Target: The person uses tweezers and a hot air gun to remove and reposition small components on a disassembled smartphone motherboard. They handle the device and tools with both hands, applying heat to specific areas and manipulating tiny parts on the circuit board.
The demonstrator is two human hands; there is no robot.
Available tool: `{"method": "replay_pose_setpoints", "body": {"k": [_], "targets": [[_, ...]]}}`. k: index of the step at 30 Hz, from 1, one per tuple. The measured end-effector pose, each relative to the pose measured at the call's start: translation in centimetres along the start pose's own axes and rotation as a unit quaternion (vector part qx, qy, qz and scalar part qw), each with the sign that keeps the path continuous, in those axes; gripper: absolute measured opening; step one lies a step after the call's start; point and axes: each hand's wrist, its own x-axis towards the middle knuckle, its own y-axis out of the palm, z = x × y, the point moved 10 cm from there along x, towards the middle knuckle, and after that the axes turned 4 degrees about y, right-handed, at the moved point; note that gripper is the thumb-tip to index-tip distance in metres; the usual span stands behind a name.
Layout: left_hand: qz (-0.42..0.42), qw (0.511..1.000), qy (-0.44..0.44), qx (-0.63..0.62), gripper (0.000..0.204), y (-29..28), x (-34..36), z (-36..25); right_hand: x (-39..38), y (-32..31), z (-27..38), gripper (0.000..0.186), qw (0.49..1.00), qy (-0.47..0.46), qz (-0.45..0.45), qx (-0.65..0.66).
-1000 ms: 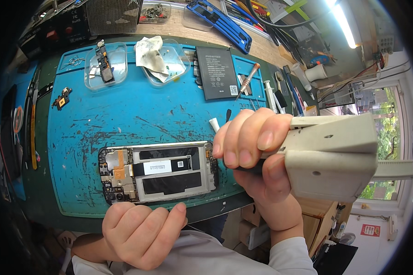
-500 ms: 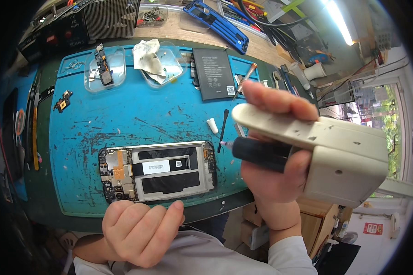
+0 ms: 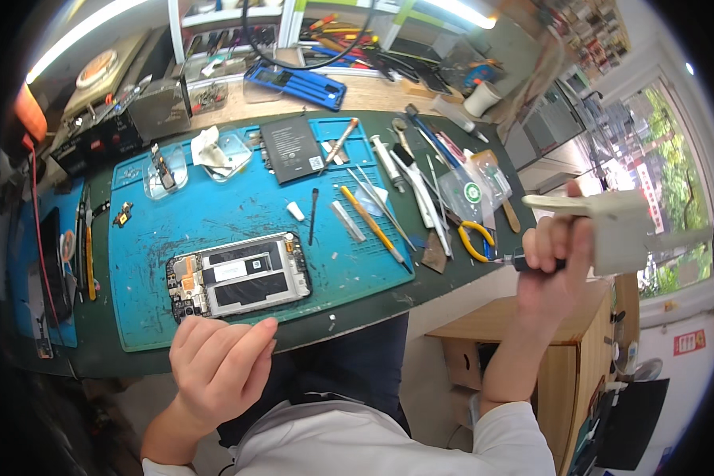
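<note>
My left hand (image 3: 218, 369) is curled closed at the bench edge, just below an opened phone (image 3: 238, 278) with its board and inner frame exposed; whatever its fingers may hold is hidden. Off to the right, my right hand (image 3: 555, 278) grips a cream plastic device (image 3: 619, 234) with a long flat arm on top, together with a black tube (image 3: 522, 262) with a narrow tip. The phone lies on a scuffed blue mat (image 3: 151, 309).
A black battery (image 3: 289, 147) and small clear trays (image 3: 222, 166) lie at the mat's back. Tweezers, a yellow-handled knife (image 3: 369, 222), syringes and pliers (image 3: 476, 242) crowd the right. A wooden cabinet (image 3: 567, 373) stands below right, a window (image 3: 662, 254) beside it.
My right hand has moved right, away from the phone, with the cream device. My left hand keeps its curl. The view has swung up, showing more of the shelves and bench.
</note>
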Motion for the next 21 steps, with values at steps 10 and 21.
{"method": "replay_pose_setpoints", "body": {"k": [10,21], "targets": [[0.047,0.998,0.035,0.007,0.025,2.2,3.0,-2.8,2.1,-8.6,-4.0,0.064,0.718,0.115,0.009,-0.686],[0.031,0.999,0.02,0.028,0.02,0.1,0.6,-1.4,9.8,-4.5,-10.5,0.055,0.633,0.037,0.009,-0.773]]}}
